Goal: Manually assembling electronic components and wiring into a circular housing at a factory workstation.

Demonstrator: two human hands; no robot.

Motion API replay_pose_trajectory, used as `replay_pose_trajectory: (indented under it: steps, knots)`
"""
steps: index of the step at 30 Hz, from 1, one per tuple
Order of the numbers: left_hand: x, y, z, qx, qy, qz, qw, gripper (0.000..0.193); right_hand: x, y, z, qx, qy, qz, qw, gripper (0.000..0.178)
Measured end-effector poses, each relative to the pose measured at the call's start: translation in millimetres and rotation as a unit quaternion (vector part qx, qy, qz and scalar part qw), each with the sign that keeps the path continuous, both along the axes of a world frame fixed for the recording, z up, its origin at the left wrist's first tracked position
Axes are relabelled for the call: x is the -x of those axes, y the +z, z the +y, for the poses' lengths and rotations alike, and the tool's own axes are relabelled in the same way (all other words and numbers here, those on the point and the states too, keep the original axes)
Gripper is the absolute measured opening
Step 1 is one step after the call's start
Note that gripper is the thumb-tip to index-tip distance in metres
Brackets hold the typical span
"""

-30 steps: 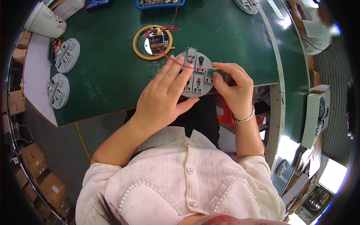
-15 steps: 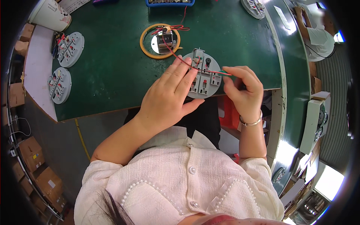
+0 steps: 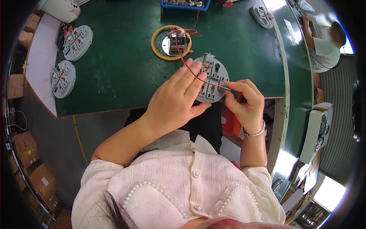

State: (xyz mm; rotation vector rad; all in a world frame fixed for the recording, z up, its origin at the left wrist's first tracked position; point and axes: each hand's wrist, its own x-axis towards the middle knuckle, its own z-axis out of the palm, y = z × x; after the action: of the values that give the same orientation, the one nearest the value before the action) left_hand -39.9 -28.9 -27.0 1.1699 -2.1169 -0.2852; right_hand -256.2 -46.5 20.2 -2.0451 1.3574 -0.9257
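My left hand [image 3: 171, 95] lies with its fingers stretched over the left part of a round grey plastic base [image 3: 222, 72]. This base carries slotted compartments, small red parts and a round black part, and sits at the table's near edge. My right hand [image 3: 247, 105] pinches the end of a thin red wire lead [image 3: 211, 83] with a green section between thumb and forefinger, over the base's right side. The lead runs across my left fingers from a boxy metal-and-black device [image 3: 178, 42] beyond. My left fingers hide part of the base.
A yellow ring [image 3: 153, 45] surrounds the device on the green table [image 3: 126, 76]. Two similar bases [image 3: 77, 42] [image 3: 63, 79] lie at the left, another base [image 3: 262, 16] at the far right. A blue tray [image 3: 185, 5] of metal parts stands at the back. Another person [image 3: 324, 47] sits at right.
My right hand has come down slightly, bringing the lead's end lower over the base's right side. My left hand keeps its place on the base. The whole view has shifted a little.
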Motion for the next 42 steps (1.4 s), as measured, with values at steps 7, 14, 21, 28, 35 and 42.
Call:
replay_pose_trajectory:
  steps: [7,14,21,28,35,42]
  knots:
    - [-13,20,2,-0.040,-0.035,0.108,0.993,0.076,-32,14,16,0.017,0.021,-0.003,1.000,0.034]
    - [-74,26,8,-0.039,0.112,0.006,0.993,0.080,-14,6,17,0.057,0.042,0.237,0.969,0.053]
    - [-48,58,-35,0.063,0.130,-0.095,0.985,0.068,64,-5,11,0.163,0.068,0.286,0.942,0.057]
    - [-47,43,-45,0.061,0.138,-0.208,0.966,0.068,166,38,-23,-0.175,-0.291,0.017,0.940,0.024]
    - [-45,47,-38,0.028,0.102,-0.102,0.989,0.080,319,34,-46,0.187,-0.439,0.223,0.850,0.028]
    - [-43,27,3,0.026,0.135,-0.013,0.990,0.078,289,10,-64,-0.017,-0.485,0.438,0.757,0.036]
